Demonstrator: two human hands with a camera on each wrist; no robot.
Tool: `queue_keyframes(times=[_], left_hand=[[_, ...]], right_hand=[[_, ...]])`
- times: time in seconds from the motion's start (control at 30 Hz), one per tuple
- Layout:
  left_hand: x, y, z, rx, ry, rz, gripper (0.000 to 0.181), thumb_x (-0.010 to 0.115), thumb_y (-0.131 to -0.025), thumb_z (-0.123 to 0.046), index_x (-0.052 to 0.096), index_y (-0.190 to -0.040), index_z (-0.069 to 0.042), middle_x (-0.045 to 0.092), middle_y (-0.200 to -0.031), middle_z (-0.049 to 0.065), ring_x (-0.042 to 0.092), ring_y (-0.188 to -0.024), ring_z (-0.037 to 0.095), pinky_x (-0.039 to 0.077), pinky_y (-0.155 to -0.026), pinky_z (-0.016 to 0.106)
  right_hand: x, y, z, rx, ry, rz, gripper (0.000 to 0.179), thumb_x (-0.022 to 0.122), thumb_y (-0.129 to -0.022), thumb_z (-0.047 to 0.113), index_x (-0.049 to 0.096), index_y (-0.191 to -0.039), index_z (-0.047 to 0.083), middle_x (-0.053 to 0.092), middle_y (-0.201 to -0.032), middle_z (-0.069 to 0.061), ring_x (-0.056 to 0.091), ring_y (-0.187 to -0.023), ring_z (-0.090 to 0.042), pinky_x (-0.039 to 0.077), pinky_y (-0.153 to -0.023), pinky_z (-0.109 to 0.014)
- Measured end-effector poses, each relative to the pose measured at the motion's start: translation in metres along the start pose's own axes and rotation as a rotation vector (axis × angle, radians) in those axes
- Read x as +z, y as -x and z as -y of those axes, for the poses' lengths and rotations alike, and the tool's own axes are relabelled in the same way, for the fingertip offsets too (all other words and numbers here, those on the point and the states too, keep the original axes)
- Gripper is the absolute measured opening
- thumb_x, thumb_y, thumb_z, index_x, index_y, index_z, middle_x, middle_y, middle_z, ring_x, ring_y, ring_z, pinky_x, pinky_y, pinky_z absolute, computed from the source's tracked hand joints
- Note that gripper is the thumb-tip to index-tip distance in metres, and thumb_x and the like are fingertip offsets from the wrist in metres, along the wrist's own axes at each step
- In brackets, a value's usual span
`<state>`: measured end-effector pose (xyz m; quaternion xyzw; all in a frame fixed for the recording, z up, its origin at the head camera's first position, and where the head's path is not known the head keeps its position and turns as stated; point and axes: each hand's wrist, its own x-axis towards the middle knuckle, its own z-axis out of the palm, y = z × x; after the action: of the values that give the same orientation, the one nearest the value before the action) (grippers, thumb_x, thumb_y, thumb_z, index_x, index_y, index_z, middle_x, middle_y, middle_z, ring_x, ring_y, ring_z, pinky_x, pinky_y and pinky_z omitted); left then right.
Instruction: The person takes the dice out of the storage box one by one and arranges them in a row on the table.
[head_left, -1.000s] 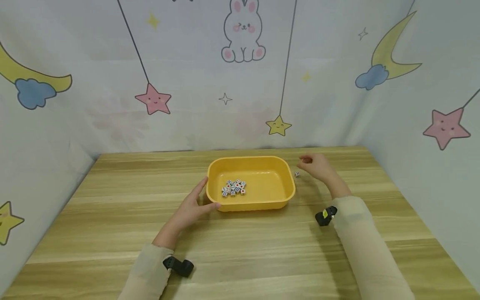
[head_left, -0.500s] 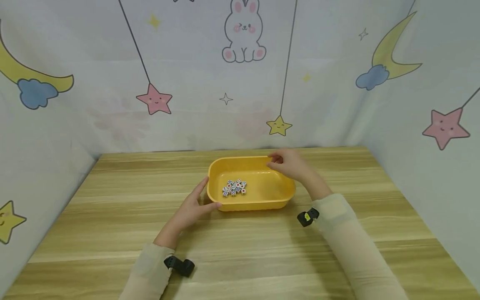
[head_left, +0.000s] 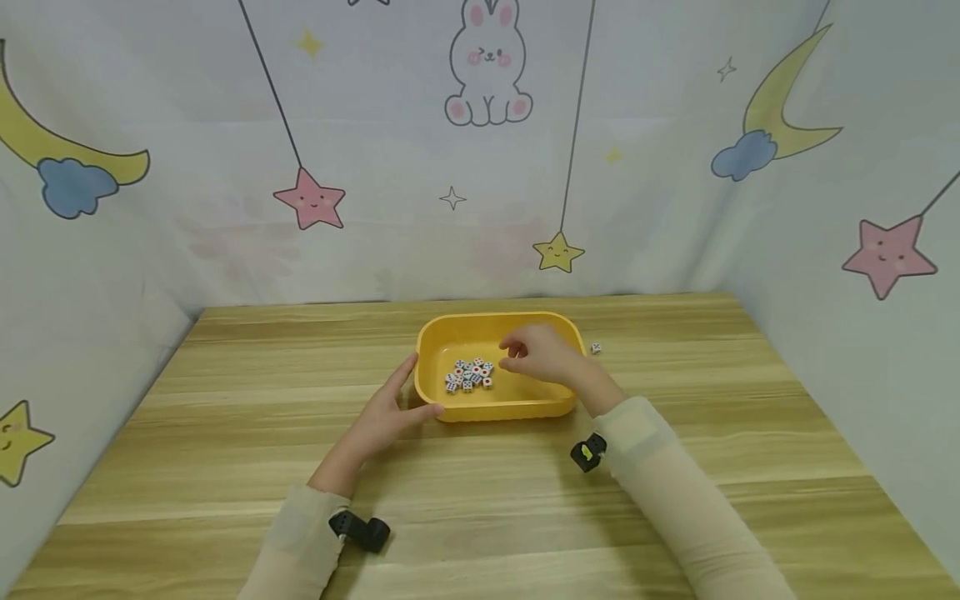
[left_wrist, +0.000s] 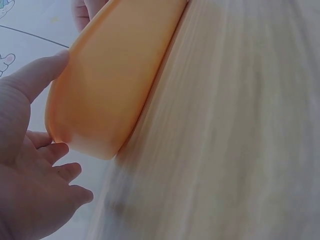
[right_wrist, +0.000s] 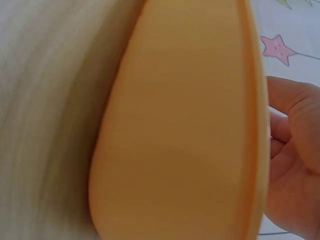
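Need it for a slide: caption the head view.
Left hand touches a yellow tray of dice; right hand over it; one die outside.

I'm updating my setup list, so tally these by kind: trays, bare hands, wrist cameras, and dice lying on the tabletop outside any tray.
Yellow tray: 1
Left hand and right hand: 2
Wrist cameras: 2
Die on tabletop: 1
Total: 6

The tray [head_left: 510, 412] is plain yellow. The dice [head_left: 468, 376] at its left are white with red and blue dots. The table [head_left: 480, 508] has streaky wood grain, pale and olive brown. The left sleeve [head_left: 296, 537] and right sleeve [head_left: 686, 492] are cream, the wrist cameras [head_left: 362, 532] black. The white far wall [head_left: 390, 108] is printed with pink and yellow stars [head_left: 310, 200], yellow moons [head_left: 767, 96], blue clouds [head_left: 745, 156] and a rabbit [head_left: 489, 87] with pink feet.
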<state>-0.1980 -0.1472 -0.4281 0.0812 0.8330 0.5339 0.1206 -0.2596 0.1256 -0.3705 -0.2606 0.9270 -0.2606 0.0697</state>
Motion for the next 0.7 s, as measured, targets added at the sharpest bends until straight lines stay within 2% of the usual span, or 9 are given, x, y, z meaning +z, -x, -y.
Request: queue_keyframes(times=[0.17, 0.33, 0.47, 0.7], left_hand=[[0.001, 0.0, -0.001, -0.006, -0.006, 0.001, 0.096, 0.075, -0.085, -0.033, 0.012, -0.157, -0.02, 0.01, -0.162, 0.008, 0.004, -0.148, 0.033, 0.01, -0.116, 0.059], [0.001, 0.0, -0.003, -0.004, 0.0, 0.001, 0.095, 0.074, -0.085, -0.031, 0.012, -0.157, -0.019, 0.01, -0.162, 0.008, 0.004, -0.148, 0.033, 0.009, -0.116, 0.058], [0.001, 0.001, -0.004, -0.007, 0.008, 0.002, 0.096, 0.074, -0.085, -0.031, 0.012, -0.157, -0.019, 0.01, -0.162, 0.008, 0.003, -0.148, 0.033, 0.009, -0.116, 0.058], [0.001, 0.0, -0.003, -0.015, 0.015, 0.005, 0.096, 0.074, -0.086, -0.03, 0.011, -0.157, -0.019, 0.009, -0.162, 0.007, 0.002, -0.148, 0.032, 0.008, -0.116, 0.058]], right_hand=[[0.013, -0.004, 0.002, -0.029, -0.004, 0.045, 0.03, 0.068, -0.089, 0.017, 0.068, -0.112, -0.003, 0.069, -0.092, -0.007, 0.061, -0.083, -0.017, 0.053, -0.079, -0.032], [0.021, -0.007, 0.004, -0.01, -0.036, 0.077, 0.026, 0.069, -0.087, 0.015, 0.069, -0.108, -0.001, 0.066, -0.085, -0.004, 0.057, -0.077, -0.014, 0.05, -0.073, -0.029], [0.026, -0.009, 0.003, -0.004, -0.034, 0.089, 0.023, 0.07, -0.087, 0.015, 0.07, -0.104, 0.0, 0.063, -0.081, -0.002, 0.053, -0.073, -0.013, 0.047, -0.069, -0.026], [0.032, -0.012, -0.003, 0.004, -0.044, 0.092, 0.018, 0.069, -0.086, 0.012, 0.071, -0.1, 0.001, 0.063, -0.079, -0.001, 0.053, -0.073, -0.013, 0.047, -0.071, -0.025]])
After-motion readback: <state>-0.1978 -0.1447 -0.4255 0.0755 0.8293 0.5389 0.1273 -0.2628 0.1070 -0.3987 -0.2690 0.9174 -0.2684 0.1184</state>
